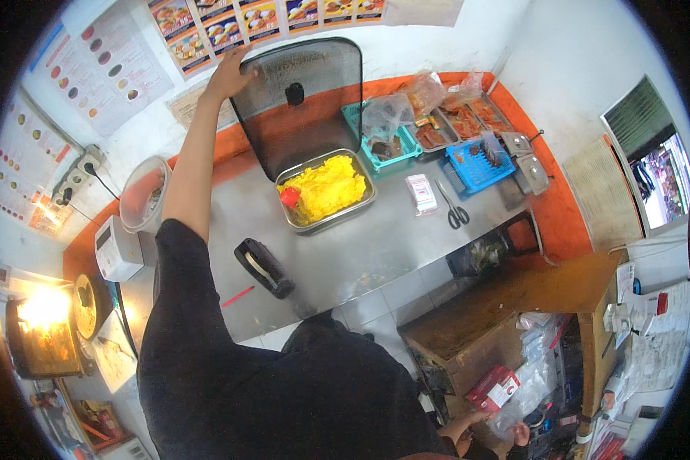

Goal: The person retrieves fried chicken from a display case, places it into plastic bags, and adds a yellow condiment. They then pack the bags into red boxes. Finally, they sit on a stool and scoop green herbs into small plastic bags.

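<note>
My left hand (232,75) grips the upper left corner of a black mesh food cover (316,75), which stands tilted up against the wall side. Below it, a rectangular stainless steel tray (345,214) holds a heap of yellow rice (330,192). A red plastic piece (289,196), its full shape hidden, rests in the rice at the left. My right hand is out of view. Nearer to me on the steel table (339,259) lie a black elongated object (264,268) with a cream strip and a red pen (238,296).
Scissors (453,207), a white packet (421,194), a blue basket (477,164) and a turquoise basket (393,155) lie to the right. A lidded clear tub (143,192) stands left. Another person's hands (465,424) are by a red box (492,388) at lower right.
</note>
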{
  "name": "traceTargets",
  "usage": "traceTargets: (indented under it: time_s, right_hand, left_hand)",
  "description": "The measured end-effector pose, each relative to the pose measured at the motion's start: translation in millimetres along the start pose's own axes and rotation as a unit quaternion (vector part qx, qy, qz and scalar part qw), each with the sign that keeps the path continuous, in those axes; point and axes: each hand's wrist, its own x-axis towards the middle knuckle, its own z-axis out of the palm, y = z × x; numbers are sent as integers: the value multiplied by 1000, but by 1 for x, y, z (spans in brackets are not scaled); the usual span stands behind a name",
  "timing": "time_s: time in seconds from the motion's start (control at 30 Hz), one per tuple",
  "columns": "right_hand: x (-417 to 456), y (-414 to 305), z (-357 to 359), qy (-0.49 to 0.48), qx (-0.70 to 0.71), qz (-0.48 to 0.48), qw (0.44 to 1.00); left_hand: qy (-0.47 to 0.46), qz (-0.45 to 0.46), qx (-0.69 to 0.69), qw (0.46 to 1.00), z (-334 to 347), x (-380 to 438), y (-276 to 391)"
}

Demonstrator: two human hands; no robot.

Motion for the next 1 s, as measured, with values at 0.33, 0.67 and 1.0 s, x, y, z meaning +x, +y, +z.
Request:
traceTargets:
  time_s: [0.33, 0.67, 1.0]
  right_hand:
    - [-82, 114, -4, -125, -233, -165, 950]
    - [-466, 186, 343, -503, -219, 274, 790]
    - [-403, 317, 304, -526, -405, 51, 746]
  left_hand:
    - [-37, 89, -246, 964, 10, -127, 89]
    - [-177, 229, -109, 951, 91, -408, 236]
    - [-331, 55, -150, 930, 125, -418, 243]
